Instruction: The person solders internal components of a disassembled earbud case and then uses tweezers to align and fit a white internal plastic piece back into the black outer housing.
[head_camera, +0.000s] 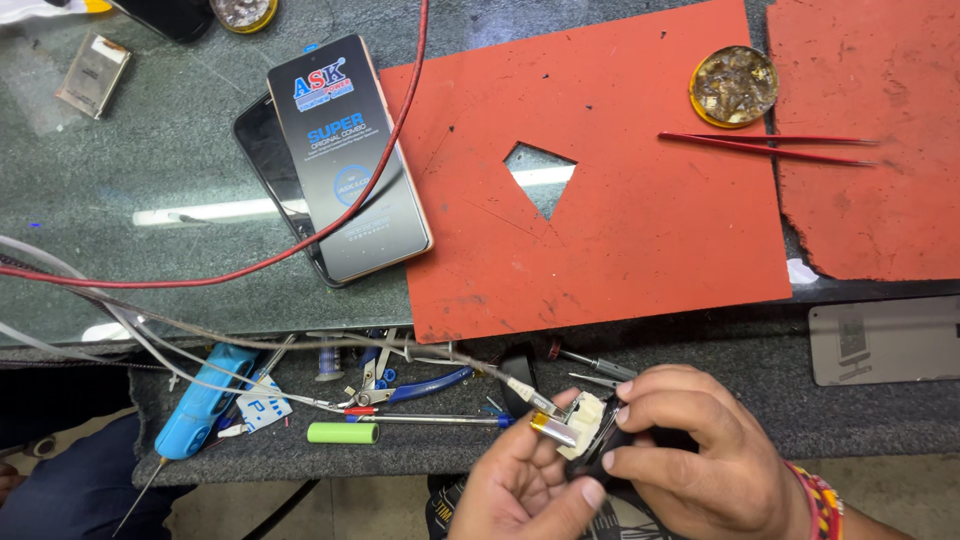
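At the bottom of the head view, both my hands close around a small opened device (590, 432) with a white inner part and a black shell. My left hand (520, 480) cups it from below, thumb against a small silver cylindrical cell (552, 429) sticking out of it. My right hand (690, 450) pinches the black shell from the right, fingers curled over the top. A thin cable with a metal plug (525, 392) reaches the device from the left.
A red mat (640, 220) with a cut-out lies on the glass bench; a second red mat (870, 130) is at right. A phone with a dark screen part (345, 160), red tweezers (770, 145), a flux tin (733, 86), a green cell (343, 432), pliers (415, 385), a blue tool (205, 400).
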